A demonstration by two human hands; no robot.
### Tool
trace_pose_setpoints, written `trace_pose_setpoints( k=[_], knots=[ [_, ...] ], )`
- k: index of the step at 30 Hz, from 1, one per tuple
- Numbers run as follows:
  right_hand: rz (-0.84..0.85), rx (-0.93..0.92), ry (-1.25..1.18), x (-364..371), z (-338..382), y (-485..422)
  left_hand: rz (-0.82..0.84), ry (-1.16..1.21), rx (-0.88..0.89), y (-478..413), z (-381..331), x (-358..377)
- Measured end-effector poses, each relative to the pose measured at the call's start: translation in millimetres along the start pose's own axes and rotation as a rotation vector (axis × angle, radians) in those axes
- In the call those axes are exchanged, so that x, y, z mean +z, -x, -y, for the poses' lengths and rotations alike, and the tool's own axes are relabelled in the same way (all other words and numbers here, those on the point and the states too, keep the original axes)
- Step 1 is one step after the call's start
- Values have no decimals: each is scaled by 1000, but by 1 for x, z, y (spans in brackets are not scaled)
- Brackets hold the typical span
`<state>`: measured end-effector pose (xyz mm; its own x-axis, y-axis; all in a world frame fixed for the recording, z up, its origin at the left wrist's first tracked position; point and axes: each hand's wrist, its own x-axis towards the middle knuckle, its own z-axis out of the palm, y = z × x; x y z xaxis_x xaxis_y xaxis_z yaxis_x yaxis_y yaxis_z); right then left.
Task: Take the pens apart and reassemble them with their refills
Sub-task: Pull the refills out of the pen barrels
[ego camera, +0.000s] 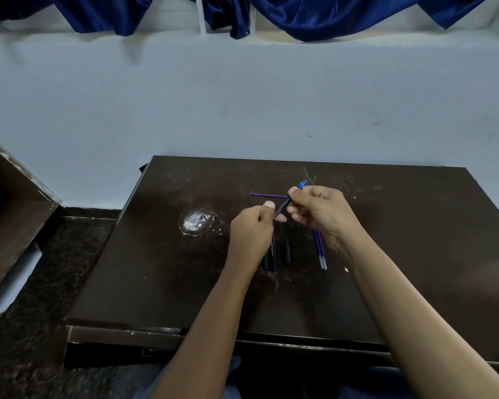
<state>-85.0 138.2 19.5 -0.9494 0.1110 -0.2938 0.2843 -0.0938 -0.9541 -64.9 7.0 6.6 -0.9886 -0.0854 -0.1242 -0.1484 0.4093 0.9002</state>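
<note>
On the table (156, 269), pen barrels (272, 256) are lying left of the caps (285, 249), paired refills (320, 251) further right, a single refill (267, 194) behind; a pen (281, 208) is slanting above.

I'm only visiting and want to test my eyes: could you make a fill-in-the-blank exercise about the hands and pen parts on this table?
1. The left hand grips the pen at its lower end; the ____ hand grips it near the tip.
2. Partly hidden by the right hand, ____ loose refills lie side by side on the table.
3. The held pen's tip is coloured ____.
Missing words: right; two; blue.
</note>
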Motion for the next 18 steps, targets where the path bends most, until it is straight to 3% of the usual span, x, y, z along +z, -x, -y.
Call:
trace_pose_setpoints(
  k=[14,18],
  knots=[
    [15,20,30,-1,0,1,-92,38,83,0,2,-3],
    [19,20,27,-1,-1,1,-7,-11,8,-1,2,-1]
  ],
)
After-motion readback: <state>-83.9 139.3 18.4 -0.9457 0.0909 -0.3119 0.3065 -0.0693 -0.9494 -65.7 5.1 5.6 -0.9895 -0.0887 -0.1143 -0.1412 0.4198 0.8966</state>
